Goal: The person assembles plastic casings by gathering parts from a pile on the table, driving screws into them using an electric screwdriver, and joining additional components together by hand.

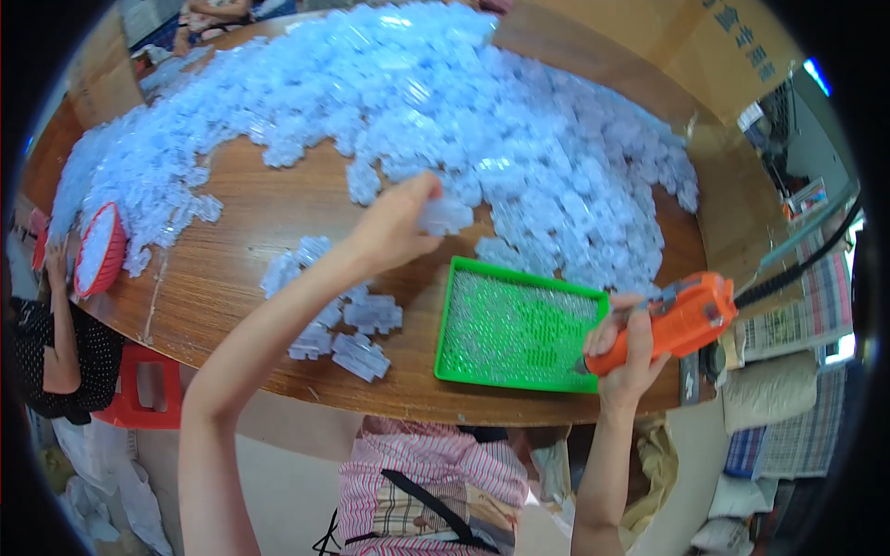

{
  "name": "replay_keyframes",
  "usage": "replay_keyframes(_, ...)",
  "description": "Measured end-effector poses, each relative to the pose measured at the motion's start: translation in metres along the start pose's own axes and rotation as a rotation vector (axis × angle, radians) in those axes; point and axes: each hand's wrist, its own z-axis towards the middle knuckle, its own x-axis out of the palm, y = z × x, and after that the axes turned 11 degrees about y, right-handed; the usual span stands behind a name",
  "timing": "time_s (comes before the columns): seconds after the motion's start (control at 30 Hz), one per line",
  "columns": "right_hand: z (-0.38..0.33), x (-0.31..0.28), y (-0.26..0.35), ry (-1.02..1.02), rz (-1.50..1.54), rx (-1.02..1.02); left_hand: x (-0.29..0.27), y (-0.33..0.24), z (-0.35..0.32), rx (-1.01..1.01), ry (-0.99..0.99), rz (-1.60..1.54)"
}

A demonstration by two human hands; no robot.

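Observation:
My left hand [399, 227] reaches over the table with its fingers closed on a clear plastic piece [447, 216] at the near edge of a big heap of similar clear pieces [417, 102]. My right hand [627, 357] grips an orange electric screwdriver [684, 320], its dark tip pointing left over the right end of a green tray [443, 334]. Small shiny metal parts, probably screws, cover much of the tray's bottom. Left of the tray, below my left forearm, lies a loose group of clear plastic pieces [362, 355].
A red basket [109, 250] of clear pieces tips at the table's left edge, near another person's hand [57, 264]. Beside that person stands a red stool [148, 394]. Cardboard [640, 56] walls the far right side. A dark cable [807, 269] runs from the screwdriver.

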Motion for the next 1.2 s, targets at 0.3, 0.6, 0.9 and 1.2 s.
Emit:
replay_keyframes(0.3,-0.007,0.007,-0.033,0.027,0.028,-0.103,-0.024,-0.108,-0.083,0.025,0.304,-0.153)
replay_keyframes(0.6,-0.020,0.014,-0.051,0.046,0.093,-0.095,0.048,-0.140,-0.092,0.330,0.267,0.124)
replay_keyframes(0.9,-0.014,0.021,-0.053,0.016,0.054,-0.086,0.082,-0.121,-0.105,0.233,0.228,-0.258)
replay_keyframes(1.2,-0.013,0.020,-0.058,0.010,0.032,-0.091,0.095,-0.127,-0.113,0.140,0.085,-0.292)
